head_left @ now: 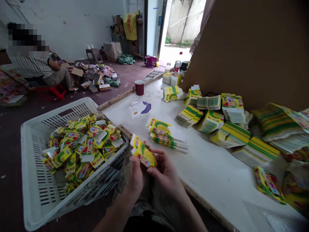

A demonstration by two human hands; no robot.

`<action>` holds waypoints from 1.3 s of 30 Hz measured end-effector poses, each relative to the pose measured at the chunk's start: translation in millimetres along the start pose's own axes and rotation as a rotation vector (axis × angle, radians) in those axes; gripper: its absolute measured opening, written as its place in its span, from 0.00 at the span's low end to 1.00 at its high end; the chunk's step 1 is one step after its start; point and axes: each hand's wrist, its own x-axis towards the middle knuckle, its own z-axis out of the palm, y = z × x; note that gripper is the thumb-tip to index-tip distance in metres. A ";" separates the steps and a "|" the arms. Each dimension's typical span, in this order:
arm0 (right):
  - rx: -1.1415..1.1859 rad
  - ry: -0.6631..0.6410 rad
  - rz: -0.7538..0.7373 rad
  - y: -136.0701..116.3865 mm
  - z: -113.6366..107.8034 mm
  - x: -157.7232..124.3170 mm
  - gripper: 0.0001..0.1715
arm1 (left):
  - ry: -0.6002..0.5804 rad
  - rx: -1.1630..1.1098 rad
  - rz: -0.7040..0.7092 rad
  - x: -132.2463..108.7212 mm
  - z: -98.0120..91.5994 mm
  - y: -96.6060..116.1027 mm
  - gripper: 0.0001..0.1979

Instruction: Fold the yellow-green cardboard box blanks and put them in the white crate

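Indoors, a worker's two bare hands grasp a small yellow carton above the lap, just off the edge of a white table. The right hand pinches the carton's near end between thumb and fingers, while the left hand grips its other side with the thumb at the edge (its remaining fingers are largely hidden). On the tabletop just beyond lies a fanned stack of flat cartons, near a white packet with purple print and a dark red mug. More bundled cartons crowd the table's right side before a large brown panel. At left, a white plastic basket holds a loose pile of yellow cartons. Farther back, a person in a striped shirt sits on a red stool beside heaped boxes.
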 end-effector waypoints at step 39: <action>-0.463 0.062 -0.242 -3.4 -29.3 -10.5 0.28 | -0.415 0.943 0.323 -4.8 -15.8 0.9 0.37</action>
